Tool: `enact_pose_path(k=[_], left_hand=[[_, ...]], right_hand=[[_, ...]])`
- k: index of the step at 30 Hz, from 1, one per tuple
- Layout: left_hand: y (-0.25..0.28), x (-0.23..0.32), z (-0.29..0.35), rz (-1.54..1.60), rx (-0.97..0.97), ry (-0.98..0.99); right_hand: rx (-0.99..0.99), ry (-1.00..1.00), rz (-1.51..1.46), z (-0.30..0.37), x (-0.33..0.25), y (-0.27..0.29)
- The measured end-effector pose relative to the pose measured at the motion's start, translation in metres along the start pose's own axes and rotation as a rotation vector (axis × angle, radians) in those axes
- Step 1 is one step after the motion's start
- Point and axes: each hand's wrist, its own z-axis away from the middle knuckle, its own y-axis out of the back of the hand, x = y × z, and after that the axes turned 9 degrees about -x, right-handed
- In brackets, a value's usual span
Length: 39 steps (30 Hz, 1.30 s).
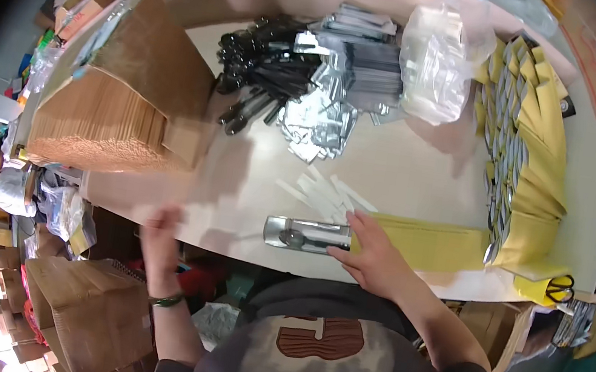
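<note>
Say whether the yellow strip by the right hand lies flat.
Flat: the yellow strip lies broad face up along the table; the right hand covers its left end.

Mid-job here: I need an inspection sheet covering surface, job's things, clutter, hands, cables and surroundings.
Surface: pale table, partly covered by piles.
Job's things: yellow pouch, its silvery end showing a dark spoon; loose white strips just beyond.
Clutter: heaped dark utensils, silvery packets, clear plastic bag, row of yellow pouches, brown cardboard box, scissors.
Hands: right hand on the pouch; left hand blurred, apart from the pouch, grip unclear.
Cables: nothing seen.
Surroundings: carton at lower left, another person at far left.
</note>
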Motion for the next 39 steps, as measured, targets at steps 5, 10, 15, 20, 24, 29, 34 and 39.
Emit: enact_pose_path(k=[5,10,15,20,24,29,34,39], left_hand=[[-0.06,-0.006,-0.003,-0.161,-0.693,0.242],[-0.139,0.014,0.007,-0.604,-0.553,-0.021],[-0.17,0.016,0.005,-0.724,-0.35,-0.202],[-0.195,0.043,0.034,-0.263,-0.875,-0.319],[-0.166,0.058,0.017,-0.834,-0.668,-0.627],[-0.158,0.03,-0.008,-0.898,-0.515,-0.759],[-0.156,0.045,-0.001,-0.551,-0.793,-0.051],[-0.228,0.041,0.035,0.114,-1.357,-0.353]], right_hand=[[-0.056,-0.017,0.155,0.012,-0.003,0.004],[-0.006,0.044,0.04,-0.008,-0.013,-0.015],[-0.018,-0.12,0.136,-0.007,-0.017,-0.003],[0.041,-0.194,0.195,-0.003,-0.015,-0.003],[0.117,-0.059,0.037,-0.006,-0.015,0.005],[-0.015,0.158,0.049,-0.007,0.005,0.074],[0.07,-0.288,0.278,0.062,0.068,0.132],[-0.122,-0.166,-0.191,0.043,0.042,0.039]])
